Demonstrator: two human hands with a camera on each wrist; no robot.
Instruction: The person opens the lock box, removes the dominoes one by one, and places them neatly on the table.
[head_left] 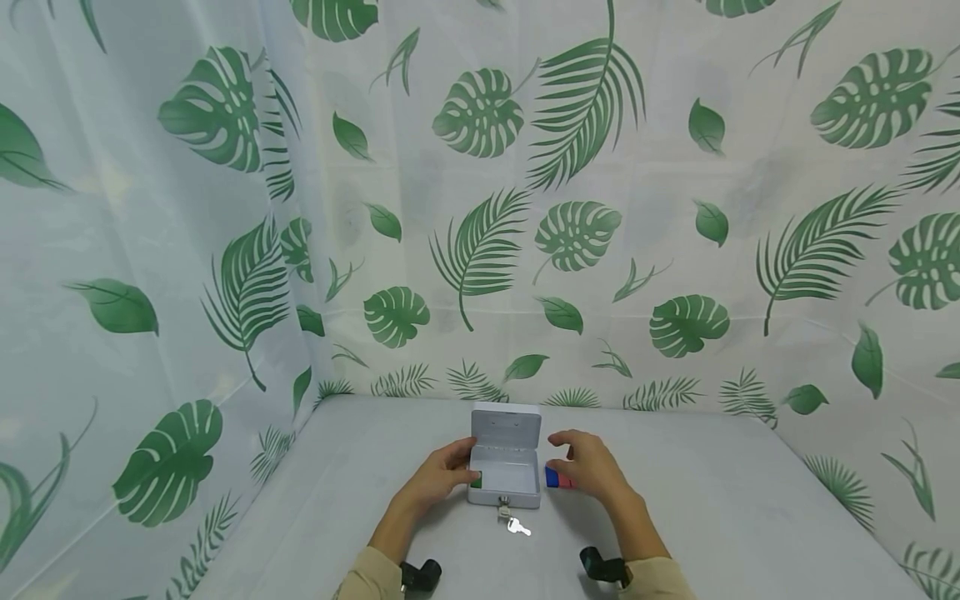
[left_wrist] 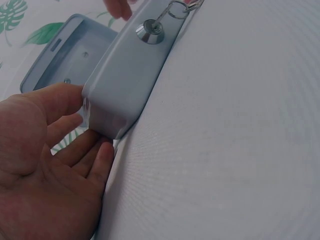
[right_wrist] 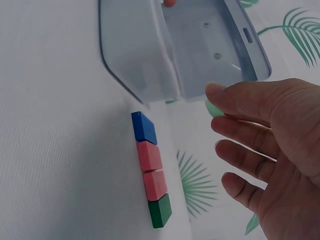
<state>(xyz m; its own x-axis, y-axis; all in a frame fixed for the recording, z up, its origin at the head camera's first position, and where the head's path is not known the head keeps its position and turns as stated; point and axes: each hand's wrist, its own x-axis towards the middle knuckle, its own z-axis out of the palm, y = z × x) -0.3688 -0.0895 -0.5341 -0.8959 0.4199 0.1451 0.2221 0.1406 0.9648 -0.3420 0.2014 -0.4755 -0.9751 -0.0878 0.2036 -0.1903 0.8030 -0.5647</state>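
Note:
A small pale grey cash box (head_left: 492, 497) stands on the table with its lid (head_left: 506, 428) raised. Its lock (left_wrist: 150, 32) has a key in it, and another key (head_left: 518, 527) hangs from a ring in front. My left hand (head_left: 437, 478) grips the box's left wall, thumb over the rim and fingers outside. By the thumb tip, inside, shows a green block (head_left: 477, 481). To the right of the box lie a blue block (right_wrist: 144, 128), two red blocks (right_wrist: 155, 185) and a green one in a row. Beside them my right hand (right_wrist: 270, 150) hovers, fingers apart and holding nothing.
A white-covered table (head_left: 720, 500) carries the box. Behind it and along the left hangs a white curtain (head_left: 585, 350) printed with green leaves. Dark wrist cameras (head_left: 603, 567) sit on both forearms.

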